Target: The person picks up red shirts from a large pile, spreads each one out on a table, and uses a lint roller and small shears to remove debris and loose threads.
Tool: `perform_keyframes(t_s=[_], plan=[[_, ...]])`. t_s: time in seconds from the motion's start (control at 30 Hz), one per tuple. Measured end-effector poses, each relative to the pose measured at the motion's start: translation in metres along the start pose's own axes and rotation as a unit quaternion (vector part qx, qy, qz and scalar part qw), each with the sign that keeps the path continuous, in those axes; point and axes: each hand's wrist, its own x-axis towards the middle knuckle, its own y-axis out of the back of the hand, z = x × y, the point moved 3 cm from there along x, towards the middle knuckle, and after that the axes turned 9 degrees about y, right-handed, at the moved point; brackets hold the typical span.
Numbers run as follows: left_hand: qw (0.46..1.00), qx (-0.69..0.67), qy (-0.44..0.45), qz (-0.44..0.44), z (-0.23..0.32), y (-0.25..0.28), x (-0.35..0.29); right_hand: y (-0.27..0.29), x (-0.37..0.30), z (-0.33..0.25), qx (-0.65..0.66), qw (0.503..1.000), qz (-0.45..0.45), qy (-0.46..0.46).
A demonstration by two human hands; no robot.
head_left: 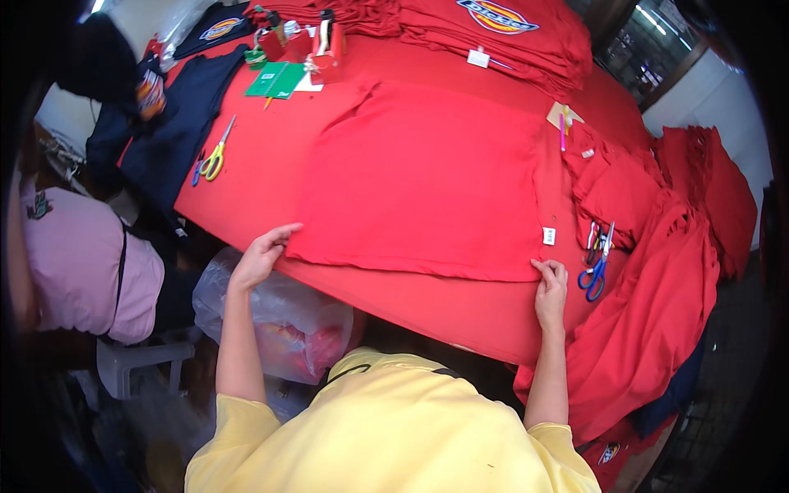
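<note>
Red covers the surface (403,300). The left hand (260,256) has fingers extended to the near left corner of the flat red garment (427,185), grip unclear; the right hand (552,289) pinches its right corner, near blue-handled scissors (592,279).

Garment (427,181) flat on table (267,152), one scissors (214,159) left, another scissors (595,278) right, notebook (275,80) behind-left, clothes pile (526,49) at back, plastic bag (271,312) below near edge

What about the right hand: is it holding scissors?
No, the right hand touches the red cloth; the blue scissors lie apart.
</note>
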Motion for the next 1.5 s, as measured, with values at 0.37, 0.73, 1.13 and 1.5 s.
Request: perform_keyframes(t_s=[0.37,0.73,1.13,1.5], plan=[[0.973,0.051,0.116,0.193,-0.019,0.004,0.038,-0.011,0.048,0.063,-0.121,0.985,-0.012,-0.125],[0.974,-0.013,0.130,0.184,-0.018,0.002,0.036,-0.026,0.043,0.043,-0.174,0.971,0.110,-0.125],[0.980,0.018,0.116,0.163,-0.009,-0.001,0.040,-0.006,0.034,0.023,0.031,0.988,0.043,-0.143],[0.871,0.447,-0.167,0.119,0.068,-0.109,-0.005,0.017,-0.009,-0.036,0.036,0.997,-0.014,-0.069]])
